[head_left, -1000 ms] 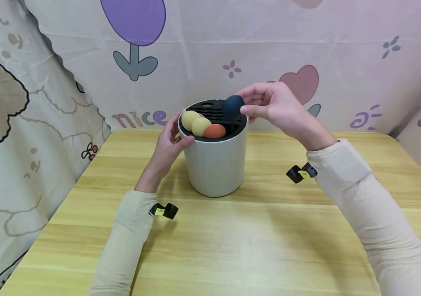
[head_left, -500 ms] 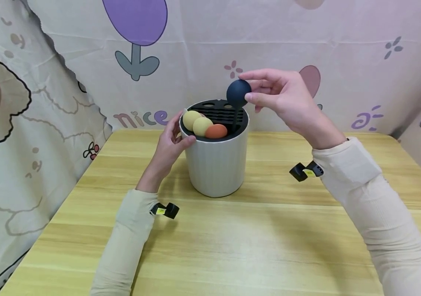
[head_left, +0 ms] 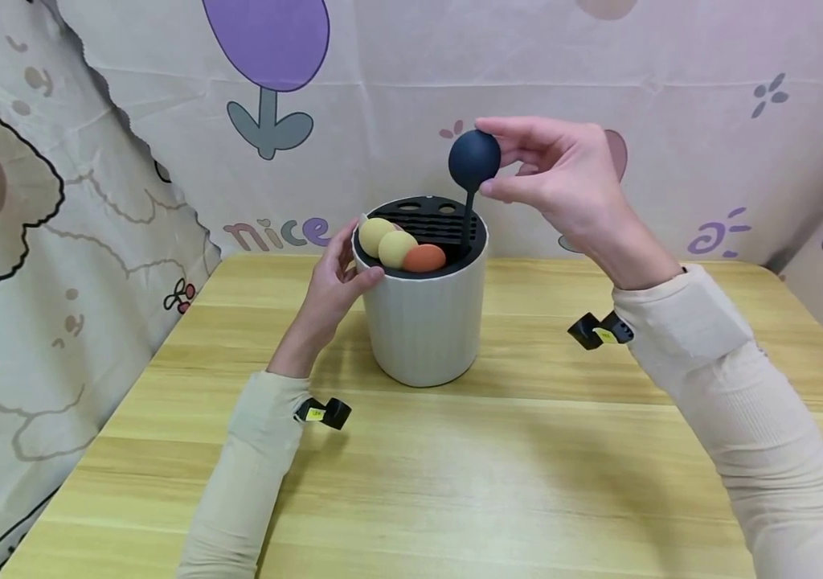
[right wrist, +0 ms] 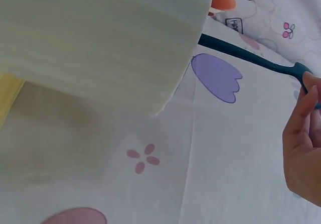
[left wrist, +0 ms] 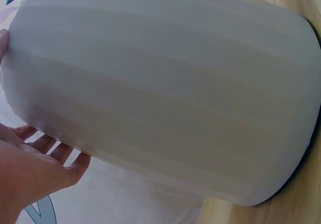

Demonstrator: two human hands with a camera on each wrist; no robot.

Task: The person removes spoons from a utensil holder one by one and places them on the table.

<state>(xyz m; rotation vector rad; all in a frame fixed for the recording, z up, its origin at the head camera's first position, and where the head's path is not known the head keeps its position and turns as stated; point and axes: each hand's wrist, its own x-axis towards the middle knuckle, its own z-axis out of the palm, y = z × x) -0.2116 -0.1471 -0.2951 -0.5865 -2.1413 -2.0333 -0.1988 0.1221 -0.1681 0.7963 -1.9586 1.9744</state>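
Pinching the navy utensil (head_left: 474,161) by its head above the white container (head_left: 424,330), handle end inside, the right hand (head_left: 574,177) could, pulling sideways, tip the container; the left hand (head_left: 332,281) grips its left rim.

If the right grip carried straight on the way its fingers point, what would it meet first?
Beyond the dark utensil it holds, the right grip's way looks free as far as the cloth, probably the first thing met, though depth is unclear.
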